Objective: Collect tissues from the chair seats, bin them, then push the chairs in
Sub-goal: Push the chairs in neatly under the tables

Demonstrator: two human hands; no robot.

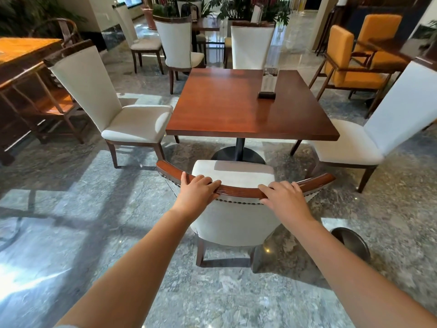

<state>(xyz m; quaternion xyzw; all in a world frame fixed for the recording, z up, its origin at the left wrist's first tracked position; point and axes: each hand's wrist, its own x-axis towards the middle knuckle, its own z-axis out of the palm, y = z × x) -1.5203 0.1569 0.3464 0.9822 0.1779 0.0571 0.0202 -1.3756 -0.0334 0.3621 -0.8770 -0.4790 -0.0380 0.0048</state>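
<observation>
Scene: a dining area with a marble floor (94,233), seen from head height looking down along two bare forearms.
Near chair: a cream chair (236,223) with a curved wooden top rail (238,191) stands straight ahead, its back to the viewer and its seat facing the table. The seat front lies just short of the table edge, near the table's black pedestal.
Left hand: the left hand (197,189) rests on the rail left of centre, fingers curled over its top edge, gripping it.
Right hand: the right hand (285,194) rests on the rail right of centre, fingers bent over the wood, holding it.
Table: a square red-brown table (236,110) with a small dark stand (266,94) holding a clear upright card near its far right side.
Left chair: a cream chair (132,121) at the table's left side, its seat corner touching or just under the table edge.
Right chair: a cream chair (350,143) at the right side, angled, seat partly out from the table.
Far chair: another cream chair (251,47) stands against the far edge.
Bin: a dark round bin (352,242) stands on the floor just right of the right forearm.
Seats: the visible seats show bare cream fabric.
</observation>
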